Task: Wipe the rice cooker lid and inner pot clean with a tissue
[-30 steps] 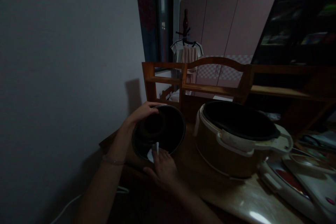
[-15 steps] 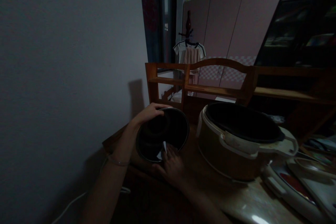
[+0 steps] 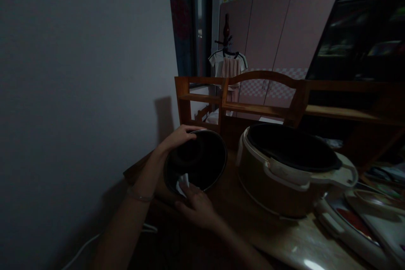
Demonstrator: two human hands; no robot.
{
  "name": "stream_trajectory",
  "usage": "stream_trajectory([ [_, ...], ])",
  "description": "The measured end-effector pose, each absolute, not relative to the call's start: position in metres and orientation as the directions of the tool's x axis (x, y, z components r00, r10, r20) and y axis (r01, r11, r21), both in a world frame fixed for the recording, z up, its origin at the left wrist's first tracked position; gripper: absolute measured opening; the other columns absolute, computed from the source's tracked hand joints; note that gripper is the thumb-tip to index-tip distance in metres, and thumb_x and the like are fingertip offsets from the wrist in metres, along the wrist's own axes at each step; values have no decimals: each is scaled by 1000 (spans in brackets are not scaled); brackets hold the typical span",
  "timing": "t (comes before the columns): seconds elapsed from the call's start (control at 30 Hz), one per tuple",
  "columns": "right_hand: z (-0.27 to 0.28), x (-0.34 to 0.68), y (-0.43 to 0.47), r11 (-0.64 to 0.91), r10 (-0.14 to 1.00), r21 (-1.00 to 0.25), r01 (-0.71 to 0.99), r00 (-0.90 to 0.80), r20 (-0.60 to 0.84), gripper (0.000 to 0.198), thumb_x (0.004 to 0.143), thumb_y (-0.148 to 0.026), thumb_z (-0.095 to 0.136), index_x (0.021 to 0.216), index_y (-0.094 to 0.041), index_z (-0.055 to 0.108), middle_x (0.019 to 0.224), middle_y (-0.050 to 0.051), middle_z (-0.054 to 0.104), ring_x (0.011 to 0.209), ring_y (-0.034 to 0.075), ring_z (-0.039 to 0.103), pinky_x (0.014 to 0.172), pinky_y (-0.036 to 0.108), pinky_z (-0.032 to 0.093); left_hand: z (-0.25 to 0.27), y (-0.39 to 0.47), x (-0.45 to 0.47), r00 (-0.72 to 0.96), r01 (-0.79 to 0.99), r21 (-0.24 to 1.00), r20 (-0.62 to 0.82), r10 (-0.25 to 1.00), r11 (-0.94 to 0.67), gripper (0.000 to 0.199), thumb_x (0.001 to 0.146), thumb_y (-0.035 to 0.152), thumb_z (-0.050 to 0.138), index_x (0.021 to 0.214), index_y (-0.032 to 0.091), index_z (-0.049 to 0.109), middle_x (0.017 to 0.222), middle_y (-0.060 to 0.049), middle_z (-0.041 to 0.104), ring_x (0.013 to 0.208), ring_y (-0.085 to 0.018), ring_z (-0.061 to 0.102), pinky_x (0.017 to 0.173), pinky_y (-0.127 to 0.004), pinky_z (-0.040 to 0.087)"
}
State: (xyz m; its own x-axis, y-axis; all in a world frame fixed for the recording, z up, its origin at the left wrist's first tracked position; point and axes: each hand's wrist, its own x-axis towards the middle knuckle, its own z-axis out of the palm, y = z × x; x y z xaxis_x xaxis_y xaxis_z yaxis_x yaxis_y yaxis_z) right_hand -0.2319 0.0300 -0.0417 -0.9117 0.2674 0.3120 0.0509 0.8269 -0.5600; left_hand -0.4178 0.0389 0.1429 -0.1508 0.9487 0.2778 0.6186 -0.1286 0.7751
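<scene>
A dark round inner pot [image 3: 207, 156] is tilted on the wooden table, its opening turned towards me. My left hand [image 3: 180, 137] is closed over the upper left rim, thumb inside and fingers behind. At the lower rim, my right hand [image 3: 198, 202] presses a crumpled white tissue [image 3: 182, 184] against the inside wall. Its fingertips are partly hidden by the tissue and the dark. To the right stands a cooker body [image 3: 275, 190] with a pale rim and a black interior.
A pale cooker lid [image 3: 351, 223] lies at the right of the table [image 3: 284, 236]. Behind stands a wooden shelf rack [image 3: 262, 109]. The wall [image 3: 95, 71] rises close on the left, and a white cable [image 3: 85, 244] hangs below.
My right hand has slid left along the pot's lower inside wall with the tissue. My left hand keeps its hold on the rim, and the pot has hardly moved.
</scene>
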Motion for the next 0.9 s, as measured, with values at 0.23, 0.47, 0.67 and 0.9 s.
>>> stream_trajectory([
  [0.23, -52, -230, 36, 914, 220, -401, 62, -907, 360, 66, 94, -54, 50, 149, -19, 39, 146, 12, 53, 134, 26, 50, 106, 39, 45, 144, 35, -418, -195, 607, 788, 270, 943, -100, 56, 67, 19, 54, 120, 18, 72, 117, -4, 73, 106, -24, 66, 95, -34, 49],
  [0.47, -60, -224, 62, 975, 170, -198, 96, -901, 399, 56, 97, -47, 47, 140, -11, 49, 141, 18, 55, 134, 28, 49, 113, 42, 39, 142, 32, -420, -167, 601, 791, 262, 951, -112, 59, 66, 17, 53, 122, 19, 71, 120, -5, 72, 104, -22, 67, 94, -32, 49],
  [0.67, -73, -217, 93, 984, 176, -67, 163, -878, 444, 72, 88, -53, 63, 139, -4, 49, 148, 26, 44, 141, 35, 38, 117, 50, 32, 143, 33, -419, -172, 595, 793, 285, 943, -131, 58, 66, 17, 53, 121, 18, 71, 119, -5, 72, 107, -22, 66, 94, -31, 49],
  [0.9, -73, -217, 92, 984, 179, -74, 163, -872, 456, 72, 88, -51, 62, 142, -5, 47, 152, 25, 39, 143, 36, 36, 118, 52, 31, 142, 32, -418, -164, 625, 770, 290, 943, -128, 58, 65, 16, 53, 119, 19, 72, 121, -4, 72, 108, -23, 66, 98, -32, 47],
])
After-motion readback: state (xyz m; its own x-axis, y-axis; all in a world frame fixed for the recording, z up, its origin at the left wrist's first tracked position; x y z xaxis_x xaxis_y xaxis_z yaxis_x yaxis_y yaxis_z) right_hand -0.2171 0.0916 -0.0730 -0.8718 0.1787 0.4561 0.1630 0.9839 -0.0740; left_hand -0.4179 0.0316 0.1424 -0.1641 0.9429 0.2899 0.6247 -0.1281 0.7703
